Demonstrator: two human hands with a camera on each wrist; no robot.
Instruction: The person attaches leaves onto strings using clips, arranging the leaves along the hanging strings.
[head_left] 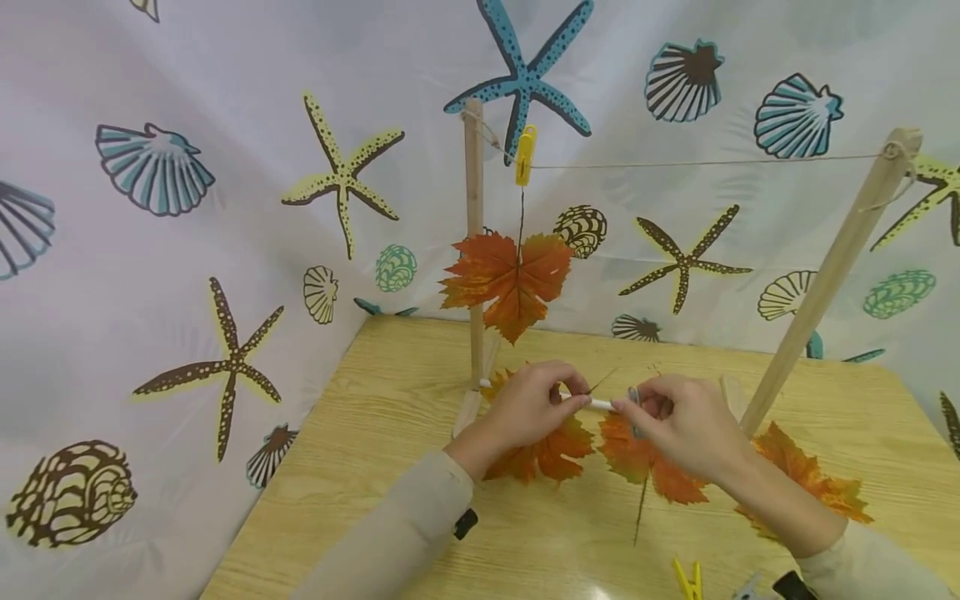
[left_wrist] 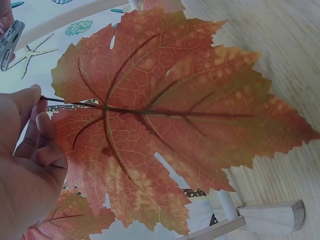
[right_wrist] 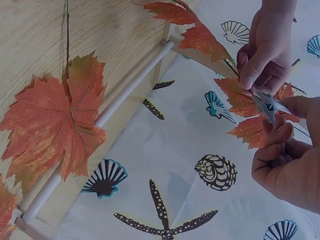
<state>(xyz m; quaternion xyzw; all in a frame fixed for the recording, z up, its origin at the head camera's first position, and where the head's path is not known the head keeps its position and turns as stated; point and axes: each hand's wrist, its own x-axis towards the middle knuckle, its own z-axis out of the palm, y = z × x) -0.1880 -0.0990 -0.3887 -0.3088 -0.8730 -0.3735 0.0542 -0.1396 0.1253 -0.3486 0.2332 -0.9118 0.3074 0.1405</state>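
Observation:
Above the wooden table (head_left: 390,467), my left hand (head_left: 532,408) pinches the thin stem of an orange maple leaf (head_left: 547,454) between thumb and fingertips. In the left wrist view that leaf (left_wrist: 165,125) fills the frame, with the left hand (left_wrist: 30,150) on its stem. My right hand (head_left: 682,425) grips a grey clothespin (head_left: 634,398) close to the stem's tip. The right wrist view shows the clothespin (right_wrist: 270,106) in the right hand (right_wrist: 285,160), its end against the left hand's fingers (right_wrist: 250,75), and the held leaf (right_wrist: 200,37). Whether the pin bites the stem is hidden.
A string (head_left: 712,162) runs between two wooden posts (head_left: 473,242) (head_left: 825,275). A yellow peg (head_left: 526,154) on it holds another orange leaf (head_left: 510,279). More leaves (head_left: 645,467) (head_left: 810,487) lie on the table, and a yellow peg (head_left: 688,579) lies near the front edge. A seashell-print curtain (head_left: 187,250) closes in the left and back.

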